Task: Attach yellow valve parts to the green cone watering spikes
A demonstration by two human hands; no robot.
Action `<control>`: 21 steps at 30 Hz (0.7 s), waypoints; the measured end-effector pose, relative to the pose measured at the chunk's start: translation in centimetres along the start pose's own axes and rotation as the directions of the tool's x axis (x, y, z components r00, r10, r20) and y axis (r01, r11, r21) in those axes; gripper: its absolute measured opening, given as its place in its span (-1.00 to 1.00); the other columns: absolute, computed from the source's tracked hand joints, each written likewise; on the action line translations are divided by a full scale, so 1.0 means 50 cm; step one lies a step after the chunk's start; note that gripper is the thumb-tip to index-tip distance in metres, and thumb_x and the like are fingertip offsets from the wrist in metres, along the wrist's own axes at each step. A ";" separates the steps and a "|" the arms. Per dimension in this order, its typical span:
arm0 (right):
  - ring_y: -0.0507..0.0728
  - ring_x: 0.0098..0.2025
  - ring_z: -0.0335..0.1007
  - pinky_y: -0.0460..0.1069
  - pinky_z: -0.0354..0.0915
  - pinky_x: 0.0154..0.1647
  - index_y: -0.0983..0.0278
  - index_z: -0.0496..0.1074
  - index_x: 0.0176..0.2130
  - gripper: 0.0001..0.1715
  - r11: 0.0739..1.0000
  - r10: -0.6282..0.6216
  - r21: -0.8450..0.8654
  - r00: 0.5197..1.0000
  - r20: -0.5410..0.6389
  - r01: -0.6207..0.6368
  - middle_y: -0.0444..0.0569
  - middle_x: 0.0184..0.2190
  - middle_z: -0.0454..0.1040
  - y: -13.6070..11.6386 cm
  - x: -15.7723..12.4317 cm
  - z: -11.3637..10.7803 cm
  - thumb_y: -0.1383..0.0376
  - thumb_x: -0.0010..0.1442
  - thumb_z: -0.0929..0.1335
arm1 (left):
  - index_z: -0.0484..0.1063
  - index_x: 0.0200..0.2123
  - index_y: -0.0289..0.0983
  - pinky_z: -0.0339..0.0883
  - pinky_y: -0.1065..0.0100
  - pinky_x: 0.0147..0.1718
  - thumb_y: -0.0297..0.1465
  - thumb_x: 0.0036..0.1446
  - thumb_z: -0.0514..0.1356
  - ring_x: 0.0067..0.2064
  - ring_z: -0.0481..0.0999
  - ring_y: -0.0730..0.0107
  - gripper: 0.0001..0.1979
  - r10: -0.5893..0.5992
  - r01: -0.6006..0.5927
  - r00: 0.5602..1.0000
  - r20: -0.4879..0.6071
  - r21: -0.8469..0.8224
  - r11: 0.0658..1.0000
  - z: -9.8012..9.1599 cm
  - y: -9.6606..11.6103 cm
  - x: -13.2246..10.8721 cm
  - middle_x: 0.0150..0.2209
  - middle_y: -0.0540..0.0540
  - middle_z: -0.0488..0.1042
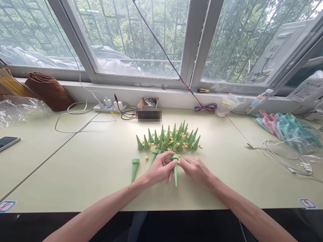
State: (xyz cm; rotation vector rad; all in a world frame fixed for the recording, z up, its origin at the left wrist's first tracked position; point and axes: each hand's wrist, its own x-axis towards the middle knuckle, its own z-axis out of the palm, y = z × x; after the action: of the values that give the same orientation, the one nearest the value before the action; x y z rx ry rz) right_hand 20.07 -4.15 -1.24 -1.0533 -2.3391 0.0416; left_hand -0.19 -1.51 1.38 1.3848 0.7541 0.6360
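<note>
My left hand (158,169) is closed round the capped end of a green plastic watering spike (176,176), its point hanging downward. At the cap's right side shows a small yellow valve (179,157), pinched by the fingers of my right hand (196,169); the fingertips are partly hidden. Behind the hands stands a cluster of several green spikes (140,144), mostly point up with yellow valves at their bases. A loose spike (135,168) lies left of my left hand. Another spike (154,155) is partly covered by that hand, with a small yellow piece (146,158) close by.
A small cardboard box (148,102) and a power strip (103,107) sit by the window wall. To the right are bagged pastel clips (290,124), a coiled white cable (277,151) and a bottle (258,101). A phone (8,143) lies at the left edge.
</note>
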 end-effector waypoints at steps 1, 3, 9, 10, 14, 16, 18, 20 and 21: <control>0.02 -0.57 -0.05 -0.03 -0.16 -0.53 0.28 0.29 -0.44 -0.56 1.000 0.013 0.023 1.000 0.004 -0.013 -0.12 -0.55 0.21 0.000 0.000 0.000 0.30 0.47 0.13 | 0.28 0.03 -0.30 0.19 0.52 -0.76 -0.15 0.25 0.21 -0.74 0.35 0.48 -0.58 0.009 -0.009 1.000 0.010 0.003 1.000 -0.002 -0.004 0.001 -0.69 0.13 0.36; 0.02 -0.56 -0.04 -0.04 -0.13 -0.52 0.27 0.27 -0.44 -0.56 0.996 0.038 0.078 0.999 0.017 -0.039 -0.11 -0.54 0.22 0.002 -0.001 0.001 0.28 0.47 0.12 | 0.28 0.04 -0.29 0.22 0.51 -0.76 -0.14 0.25 0.21 -0.72 0.39 0.47 -0.57 0.029 -0.030 0.999 0.035 0.008 1.000 -0.007 -0.012 0.004 -0.64 0.12 0.37; 0.01 -0.54 -0.01 -0.06 -0.03 -0.48 0.24 0.12 -0.52 -0.53 0.913 0.136 0.370 0.984 0.117 -0.171 -0.16 -0.58 0.14 0.009 0.002 -0.002 0.20 0.43 0.19 | 0.32 0.07 -0.26 0.28 0.48 -0.69 -0.17 0.27 0.19 -0.66 0.42 0.47 -0.60 0.063 -0.071 0.993 0.104 0.081 0.994 -0.020 -0.026 0.008 -0.58 0.10 0.35; 0.00 -0.55 -0.02 -0.06 -0.03 -0.49 0.24 0.11 -0.53 -0.53 0.887 0.152 0.417 0.979 0.138 -0.197 -0.18 -0.59 0.12 0.010 0.004 -0.004 0.20 0.41 0.21 | 0.32 0.07 -0.26 0.29 0.48 -0.68 -0.17 0.28 0.18 -0.65 0.42 0.47 -0.61 0.063 -0.074 0.991 0.116 0.098 0.992 -0.022 -0.026 0.008 -0.58 0.10 0.34; -0.03 -0.58 -0.09 -0.07 -0.08 -0.54 0.26 0.13 -0.58 -0.49 0.755 0.202 0.577 0.947 0.248 -0.312 -0.22 -0.64 0.04 0.009 0.011 -0.019 0.16 0.34 0.30 | 0.35 0.08 -0.26 0.30 0.47 -0.63 -0.18 0.27 0.18 -0.64 0.39 0.50 -0.61 0.063 -0.083 0.987 0.151 0.136 0.987 -0.027 -0.023 0.008 -0.57 0.11 0.31; -0.05 -0.60 -0.10 -0.08 -0.10 -0.57 0.27 0.17 -0.61 -0.47 0.668 0.226 0.635 0.919 0.324 -0.388 -0.23 -0.65 0.03 0.009 0.014 -0.029 0.13 0.31 0.32 | 0.35 0.09 -0.26 0.29 0.47 -0.63 -0.17 0.27 0.19 -0.63 0.38 0.50 -0.59 0.059 -0.081 0.984 0.168 0.124 0.989 -0.027 -0.021 0.008 -0.56 0.10 0.33; -0.06 -0.63 -0.02 -0.10 -0.07 -0.61 0.29 0.30 -0.56 -0.53 0.545 0.227 0.678 0.865 0.447 -0.493 -0.23 -0.67 0.13 0.012 0.014 -0.039 0.09 0.28 0.34 | 0.34 0.10 -0.26 0.27 0.47 -0.65 -0.16 0.27 0.19 -0.62 0.38 0.50 -0.58 0.051 -0.070 0.980 0.191 0.096 0.993 -0.025 -0.020 0.007 -0.54 0.09 0.35; -0.08 -0.67 -0.01 -0.12 -0.09 -0.67 0.31 0.37 -0.50 -0.54 0.373 0.219 0.689 0.780 0.586 -0.622 -0.23 -0.66 0.18 0.015 0.014 -0.047 0.03 0.25 0.36 | 0.32 0.09 -0.25 0.25 0.49 -0.66 -0.15 0.27 0.18 -0.63 0.38 0.51 -0.58 0.043 -0.058 0.977 0.210 0.069 0.996 -0.024 -0.016 0.007 -0.52 0.08 0.38; -0.09 -0.69 -0.03 -0.13 -0.12 -0.71 0.31 0.38 -0.48 -0.54 0.287 0.204 0.686 0.743 0.638 -0.668 -0.24 -0.67 0.18 0.017 0.013 -0.050 0.02 0.23 0.38 | 0.32 0.08 -0.25 0.25 0.49 -0.67 -0.15 0.27 0.18 -0.63 0.38 0.52 -0.58 0.039 -0.053 0.975 0.217 0.059 0.997 -0.023 -0.014 0.007 -0.52 0.07 0.38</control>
State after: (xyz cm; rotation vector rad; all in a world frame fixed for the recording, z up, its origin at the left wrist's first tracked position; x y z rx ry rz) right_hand 21.57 -3.58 0.95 -1.0958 -1.7000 1.7582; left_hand -0.88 -0.58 0.61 1.5071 0.5741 0.4912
